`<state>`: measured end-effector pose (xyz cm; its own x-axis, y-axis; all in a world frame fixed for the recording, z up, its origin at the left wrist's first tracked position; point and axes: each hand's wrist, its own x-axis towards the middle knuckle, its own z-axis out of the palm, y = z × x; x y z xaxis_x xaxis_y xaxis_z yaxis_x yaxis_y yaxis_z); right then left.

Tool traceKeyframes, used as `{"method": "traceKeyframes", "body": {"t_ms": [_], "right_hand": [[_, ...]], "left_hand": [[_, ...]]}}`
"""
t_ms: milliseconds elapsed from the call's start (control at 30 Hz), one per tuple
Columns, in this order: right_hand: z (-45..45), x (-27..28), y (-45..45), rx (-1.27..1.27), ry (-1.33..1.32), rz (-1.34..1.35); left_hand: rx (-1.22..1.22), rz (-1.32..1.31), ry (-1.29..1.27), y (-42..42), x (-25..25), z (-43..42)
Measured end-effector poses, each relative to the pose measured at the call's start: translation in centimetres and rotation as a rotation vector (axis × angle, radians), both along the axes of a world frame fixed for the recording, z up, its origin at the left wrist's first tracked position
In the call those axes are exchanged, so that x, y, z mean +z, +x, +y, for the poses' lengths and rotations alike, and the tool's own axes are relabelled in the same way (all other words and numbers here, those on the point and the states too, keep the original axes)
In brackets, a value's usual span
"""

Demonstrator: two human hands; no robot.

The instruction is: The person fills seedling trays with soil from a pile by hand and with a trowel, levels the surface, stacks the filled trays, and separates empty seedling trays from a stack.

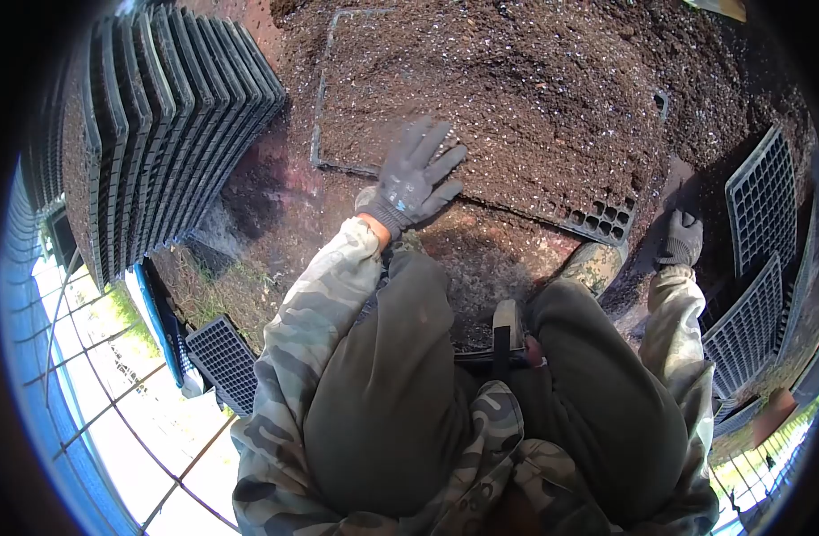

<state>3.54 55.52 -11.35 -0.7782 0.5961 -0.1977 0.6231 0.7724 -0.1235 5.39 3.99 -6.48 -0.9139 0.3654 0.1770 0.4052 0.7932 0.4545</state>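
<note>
My left hand [415, 174], in a dark grey glove, lies with its fingers spread on the near edge of a soil-covered seedling tray [318, 134]. Dark soil with white specks [499, 116] fills the tray and hides most of its cells; several cells [601, 216] show at its near right corner. To the right of that corner is my right hand [684, 239], also gloved, with its fingers curled in. Whether it holds anything is hidden.
A tall stack of black trays [163, 134] stands at the left. Black cell trays [762, 201] lean at the right, with more below them. Another tray [222, 362] is at the lower left, near a wire grid [114, 406]. Loose soil is heaped at the back.
</note>
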Motion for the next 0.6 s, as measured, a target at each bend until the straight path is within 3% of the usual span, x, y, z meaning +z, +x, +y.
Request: {"method": "traceKeyframes", "body": {"t_ms": [67,133,200,367,467,600], "right_hand": [[0.0,0.0,0.2,0.002,-0.008,0.033],[-0.1,-0.1,0.3,0.003,0.007,0.055],[0.0,0.1,0.3,0.003,0.022,0.076],[-0.4,0.2,0.4,0.019,-0.033,0.125],[-0.8,0.5,0.2,-0.007,-0.025,0.101],[-1.5,1.4,0.1,0.015,-0.076,0.078]], "left_hand": [[-0.192,0.101,-0.204,-0.5,-0.9,0.3],[-0.145,0.074,-0.180,-0.7,-1.3,-1.6],[0.097,0.127,-0.260,-0.6,-1.6,-4.3],[0.318,0.091,-0.322,-0.6,-1.8,-10.3],[0.290,0.062,-0.267,-1.1,-1.5,-6.8],[-0.118,-0.054,-0.100,-2.7,0.4,3.0]]}}
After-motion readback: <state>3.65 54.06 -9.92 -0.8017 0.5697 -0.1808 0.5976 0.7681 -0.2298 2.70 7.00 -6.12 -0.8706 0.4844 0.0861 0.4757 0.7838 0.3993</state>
